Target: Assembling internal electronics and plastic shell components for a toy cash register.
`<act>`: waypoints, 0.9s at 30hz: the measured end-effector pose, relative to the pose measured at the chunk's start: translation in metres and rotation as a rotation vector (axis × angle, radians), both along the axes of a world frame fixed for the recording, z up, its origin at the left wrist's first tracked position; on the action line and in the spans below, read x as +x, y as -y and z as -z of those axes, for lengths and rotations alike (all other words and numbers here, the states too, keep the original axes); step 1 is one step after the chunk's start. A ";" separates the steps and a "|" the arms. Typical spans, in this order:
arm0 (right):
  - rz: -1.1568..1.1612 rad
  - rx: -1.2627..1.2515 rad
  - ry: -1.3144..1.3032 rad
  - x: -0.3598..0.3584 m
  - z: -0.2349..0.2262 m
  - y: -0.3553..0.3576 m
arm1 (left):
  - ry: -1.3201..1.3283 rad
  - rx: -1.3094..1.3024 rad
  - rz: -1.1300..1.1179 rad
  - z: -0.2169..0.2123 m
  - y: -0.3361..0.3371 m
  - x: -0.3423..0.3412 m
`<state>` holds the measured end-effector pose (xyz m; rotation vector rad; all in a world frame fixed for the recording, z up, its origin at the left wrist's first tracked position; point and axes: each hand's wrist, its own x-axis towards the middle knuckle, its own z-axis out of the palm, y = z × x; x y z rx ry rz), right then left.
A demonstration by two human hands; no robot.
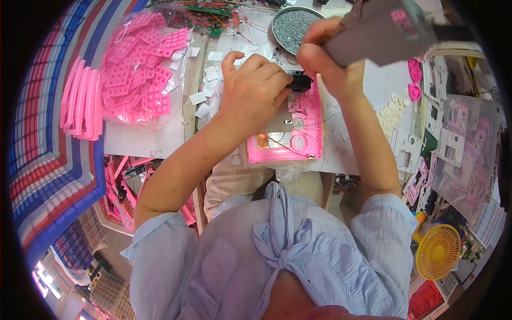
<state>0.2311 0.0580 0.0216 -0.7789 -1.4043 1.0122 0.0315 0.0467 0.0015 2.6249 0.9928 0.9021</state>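
A pink plastic casing lies on the worktable in front of me, with a metal plate, round pink recesses and thin wires inside. My left hand is over its upper left part, fingers curled around a small black part; the fingertips are partly hidden. My right hand grips a grey power screwdriver, raised above the casing's upper right side. The tool's tip cannot be made out. Just beyond, near my right fingers, stands a round bowl full of small grey screws.
At the left are a clear bag of pink keypad pieces and stacked pink strips. White square pads lie beside my left hand. Green circuit boards with red wires are at the back. White round pieces and white panels lie right.
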 end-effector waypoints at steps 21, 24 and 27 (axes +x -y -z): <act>-0.082 -0.248 1.269 -0.003 -0.020 0.072 | 0.107 -0.099 0.068 0.011 -0.005 -0.011; -0.156 -0.393 1.305 -0.008 -0.033 0.063 | 0.094 -0.103 0.069 0.010 -0.005 -0.011; -0.221 -0.421 1.201 -0.004 -0.037 0.059 | 0.087 -0.101 0.068 0.010 -0.005 -0.011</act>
